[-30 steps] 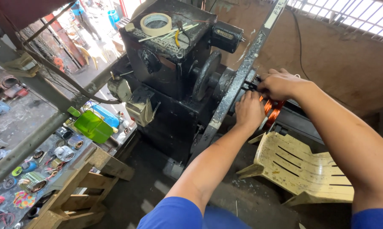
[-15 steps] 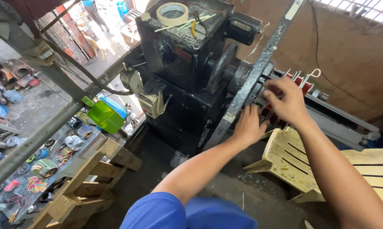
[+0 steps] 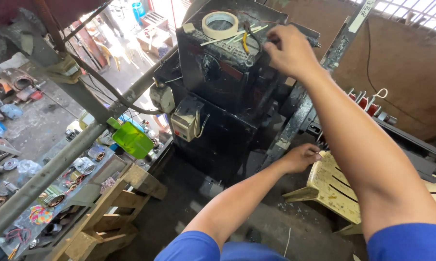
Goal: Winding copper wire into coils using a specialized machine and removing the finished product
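A wooden frame (image 3: 116, 208) and a cream plastic chair (image 3: 331, 186) flank the black machine (image 3: 227, 96). The left hand (image 3: 302, 157) rests loosely curled at the chair's edge, apparently empty. Farther up, the right hand (image 3: 290, 50) reaches with bent fingers onto the machine top beside yellow-handled pliers (image 3: 247, 38) and a tape roll (image 3: 220, 24); its grasp is hidden.

A bright green translucent plastic container (image 3: 132, 139) sits beside a grey diagonal steel beam (image 3: 58, 164). A rough wooden pallet frame (image 3: 112, 205) stands below it. A pale yellow slatted plastic chair (image 3: 341, 191) stands at right. Scattered metal motor parts (image 3: 53, 198) lie on the floor at left.
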